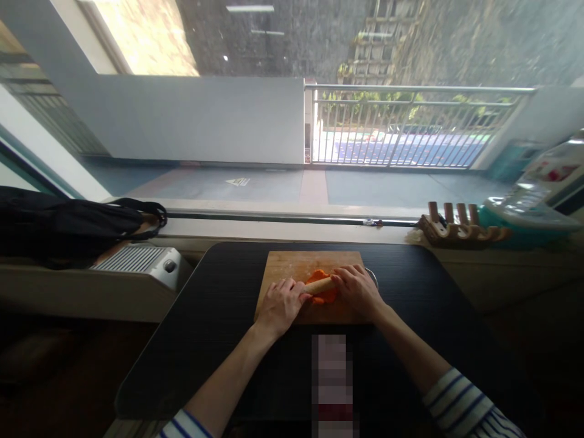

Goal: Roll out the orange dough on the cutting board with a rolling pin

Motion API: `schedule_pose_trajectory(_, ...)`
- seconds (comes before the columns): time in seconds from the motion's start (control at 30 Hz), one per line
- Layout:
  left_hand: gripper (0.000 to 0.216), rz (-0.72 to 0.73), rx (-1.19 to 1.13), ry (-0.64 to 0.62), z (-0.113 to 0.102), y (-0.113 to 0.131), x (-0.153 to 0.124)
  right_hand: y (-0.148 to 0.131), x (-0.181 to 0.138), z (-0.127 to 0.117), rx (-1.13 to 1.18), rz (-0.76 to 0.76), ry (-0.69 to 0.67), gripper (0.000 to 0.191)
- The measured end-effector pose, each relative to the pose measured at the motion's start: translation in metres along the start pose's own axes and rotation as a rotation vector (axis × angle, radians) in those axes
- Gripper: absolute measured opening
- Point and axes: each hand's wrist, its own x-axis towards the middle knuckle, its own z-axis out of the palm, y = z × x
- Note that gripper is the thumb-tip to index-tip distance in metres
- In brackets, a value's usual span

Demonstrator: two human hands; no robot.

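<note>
A wooden board [292,263] lies on a dark table [219,316]. On the board sits a flat piece of orange dough [319,277]. A wooden rolling pin [319,285] lies across the dough. My left hand [280,304] is closed over the pin's left end. My right hand [356,289] rests closed over its right end. Both forearms reach in from below, with striped sleeves.
A metal rim [373,277] peeks out behind my right hand. A black bag [68,228] and a white appliance [141,261] sit at the left. A wooden rack [456,228] and a teal container [529,213] stand at the right by the window.
</note>
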Motion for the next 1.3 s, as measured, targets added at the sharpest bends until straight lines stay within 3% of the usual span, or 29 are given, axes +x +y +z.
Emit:
schedule_pose_trajectory(0.23, 0.024, -0.179, -0.068, 0.05, -0.012, 0.031, -0.017, 0.008, 0.015, -0.025, 0.061, -0.187, -0.026, 0.031)
schedule_pose_trajectory(0.43, 0.026, -0.237, -0.067, 0.043, 0.008, 0.049, -0.03, 0.017, 0.002, -0.022, 0.052, -0.196, -0.144, 0.03)
schedule_pose_trajectory(0.67, 0.028, -0.129, -0.018, 0.038, 0.012, 0.028, -0.022, 0.006, -0.018, -0.008, -0.073, -0.02, -0.103, 0.04)
schedule_pose_trajectory(0.83, 0.031, 0.074, -0.165, -0.059, 0.005, 0.002, -0.008, -0.011, -0.032, -0.004, -0.146, 0.124, -0.049, 0.043)
schedule_pose_trajectory(0.97, 0.031, 0.157, -0.226, -0.091, 0.001, -0.01, 0.002, -0.021, -0.036, -0.004, -0.198, 0.21, -0.042, 0.044)
schedule_pose_trajectory(1.13, 0.034, 0.156, -0.234, -0.129, -0.01, -0.008, 0.003, -0.027, -0.031, -0.017, -0.192, 0.233, -0.128, 0.042)
schedule_pose_trajectory(1.3, 0.035, 0.016, -0.278, -0.014, -0.016, 0.005, -0.011, -0.025, -0.011, -0.041, -0.193, 0.106, -0.081, 0.04)
